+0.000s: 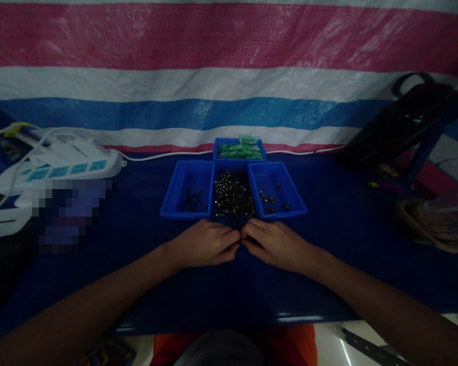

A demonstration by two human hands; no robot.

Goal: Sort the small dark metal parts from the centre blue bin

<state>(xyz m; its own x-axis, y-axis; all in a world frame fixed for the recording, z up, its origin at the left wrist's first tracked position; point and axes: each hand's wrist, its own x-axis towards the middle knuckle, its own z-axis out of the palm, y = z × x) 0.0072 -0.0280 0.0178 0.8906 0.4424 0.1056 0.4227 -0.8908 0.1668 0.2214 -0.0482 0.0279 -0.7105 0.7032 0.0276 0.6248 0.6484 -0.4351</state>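
Note:
My left hand (209,243) and my right hand (273,243) meet fingertip to fingertip just in front of the bins. Fingers on both are curled in a pinch; whatever sits between them is too small and dark to name. Right behind the hands lies a heap of small metal screws (232,193). To its left, a blue bin (170,193) holds several dark, thin pieces (193,200). A second blue bin (295,190) on the right has a few small metal parts (270,200) in it.
Behind the heap, a blue bin (216,150) contains green packets (242,148). White power strips (72,168) with cables stand at left, beside a blurred-out patch. A black bottle (397,119) leans at right, near a basket (423,229). The blue table's front edge (213,325) is close.

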